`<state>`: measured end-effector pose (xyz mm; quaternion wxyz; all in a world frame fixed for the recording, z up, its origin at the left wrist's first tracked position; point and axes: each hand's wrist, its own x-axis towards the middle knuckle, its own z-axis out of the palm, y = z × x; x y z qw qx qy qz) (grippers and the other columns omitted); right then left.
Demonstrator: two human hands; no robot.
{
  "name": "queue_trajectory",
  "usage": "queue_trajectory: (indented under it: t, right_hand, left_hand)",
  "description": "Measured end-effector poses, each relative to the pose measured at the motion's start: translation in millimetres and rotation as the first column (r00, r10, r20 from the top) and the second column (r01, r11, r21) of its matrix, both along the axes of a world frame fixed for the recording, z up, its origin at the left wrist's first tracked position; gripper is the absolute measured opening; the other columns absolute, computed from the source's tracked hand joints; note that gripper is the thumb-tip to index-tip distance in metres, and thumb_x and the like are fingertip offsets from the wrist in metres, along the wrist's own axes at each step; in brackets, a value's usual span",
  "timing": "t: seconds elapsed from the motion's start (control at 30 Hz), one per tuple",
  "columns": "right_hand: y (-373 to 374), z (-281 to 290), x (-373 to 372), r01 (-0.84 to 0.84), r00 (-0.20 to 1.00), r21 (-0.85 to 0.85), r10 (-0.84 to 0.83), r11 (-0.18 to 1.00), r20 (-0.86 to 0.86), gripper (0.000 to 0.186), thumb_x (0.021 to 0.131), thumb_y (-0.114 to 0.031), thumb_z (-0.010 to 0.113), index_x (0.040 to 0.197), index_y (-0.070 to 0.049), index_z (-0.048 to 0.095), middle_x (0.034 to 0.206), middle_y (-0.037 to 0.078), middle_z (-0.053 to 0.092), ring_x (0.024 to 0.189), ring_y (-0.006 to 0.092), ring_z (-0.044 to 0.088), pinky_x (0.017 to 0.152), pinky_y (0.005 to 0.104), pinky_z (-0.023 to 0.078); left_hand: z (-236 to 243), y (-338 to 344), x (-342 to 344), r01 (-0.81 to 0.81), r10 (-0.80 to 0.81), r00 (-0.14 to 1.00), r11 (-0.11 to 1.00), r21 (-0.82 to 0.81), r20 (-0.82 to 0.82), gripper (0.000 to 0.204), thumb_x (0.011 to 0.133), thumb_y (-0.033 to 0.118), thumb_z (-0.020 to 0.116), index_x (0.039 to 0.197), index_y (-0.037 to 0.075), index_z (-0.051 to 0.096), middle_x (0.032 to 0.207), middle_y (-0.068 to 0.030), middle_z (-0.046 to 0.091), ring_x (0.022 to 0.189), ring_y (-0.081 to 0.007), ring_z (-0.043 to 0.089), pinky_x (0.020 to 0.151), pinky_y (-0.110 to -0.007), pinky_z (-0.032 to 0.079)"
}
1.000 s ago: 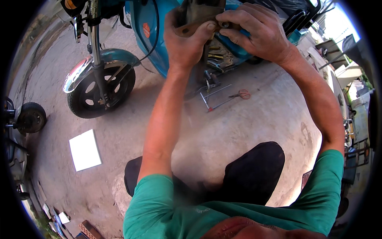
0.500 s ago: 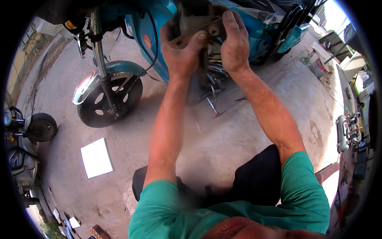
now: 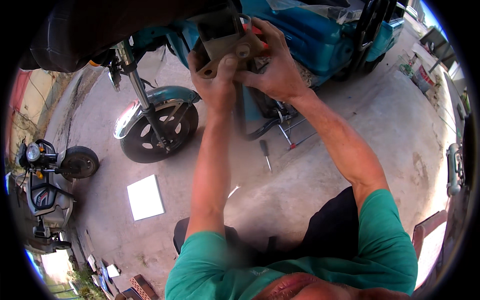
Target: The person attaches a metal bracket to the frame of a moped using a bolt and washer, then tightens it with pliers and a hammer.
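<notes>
1. Bare, dusty ground (image 3: 295, 182) spreads outdoors beneath everything, lit brightly toward the right.
2. The left thumb (image 3: 229, 64) presses flat on the near face of a brown metal part (image 3: 218, 50), beside a hole in its flange; the other left fingers wrap around its far side.
3. So the left hand (image 3: 216, 92) grips the part by its left end.
4. The right hand (image 3: 282, 75) grips the opposite end, its thumb underneath and its fingers curled around the right edge, near a round, pale bushing (image 3: 243, 50).
5. The metal part is held up between the 2 hands, off the ground, in front of a teal vehicle (image 3: 305, 32).
6. 2 bare forearms run down to the green sleeves (image 3: 202, 252); a dark-clad knee (image 3: 332, 220) is bent below the right forearm.
7. Near the hands, on the ground, lie a screwdriver (image 3: 265, 150) and thin rods with a red end (image 3: 292, 146).
8. Left of the arms stand a front wheel (image 3: 131, 145) under a shiny mudguard (image 3: 167, 93), and a white panel (image 3: 145, 197) lying flat.
9. Farther left, a motorcycle (image 3: 52, 200) is parked; a bucket (image 3: 423, 80) stands far right.
</notes>
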<state>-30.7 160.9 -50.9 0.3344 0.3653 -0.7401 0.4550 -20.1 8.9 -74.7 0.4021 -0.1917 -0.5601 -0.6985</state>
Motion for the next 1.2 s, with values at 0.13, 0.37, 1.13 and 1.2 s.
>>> queue_trajectory:
  t: [0.13,0.37,1.13,1.2]
  right_hand:
    - [-12,-5,2,-0.275,0.885,-0.264,0.351,0.924,0.307,0.112,0.072,-0.029,0.091,0.158,-0.002,0.024,0.147,0.021,0.046,0.136,0.0310,0.052,0.113,0.0415,0.045]
    - [-16,-3,1,-0.319,0.890,-0.283,0.388,0.905,0.240,0.117,0.071,-0.028,0.093,0.159,-0.001,0.020,0.143,0.021,0.050,0.132,0.0302,0.055,0.111,0.0408,0.047]
    - [-14,16,-7,-0.514,0.754,-0.273,0.580,0.813,0.309,0.123,0.077,-0.010,0.088,0.163,-0.004,0.001,0.158,0.015,0.037,0.147,0.0285,0.037,0.120,0.0415,0.033]
    - [-16,17,-7,-0.521,0.736,-0.310,0.603,0.795,0.308,0.122,0.076,-0.009,0.088,0.163,-0.003,0.002,0.157,0.015,0.039,0.146,0.0286,0.038,0.120,0.0422,0.034]
  left_hand:
    - [-1,-2,0,0.001,0.000,1.000,1.000,-0.019,0.021,0.089,0.084,0.056,0.079,0.143,0.001,0.042,0.132,-0.0159,0.057,0.125,-0.0289,0.059,0.110,-0.042,0.049]
    - [0,-4,1,-0.015,0.017,1.000,0.997,-0.077,0.022,0.090,0.085,0.060,0.075,0.144,0.002,0.040,0.133,-0.0167,0.057,0.126,-0.0290,0.059,0.110,-0.043,0.050]
    - [8,-20,6,0.115,-0.112,0.992,0.992,-0.048,0.063,0.088,0.076,0.039,0.090,0.139,-0.007,0.047,0.130,-0.0168,0.058,0.118,-0.0254,0.062,0.099,-0.036,0.053]
    - [12,-24,11,0.083,-0.074,0.993,0.991,-0.104,0.090,0.089,0.076,0.038,0.090,0.139,-0.007,0.048,0.130,-0.0186,0.061,0.118,-0.0266,0.064,0.098,-0.036,0.054]
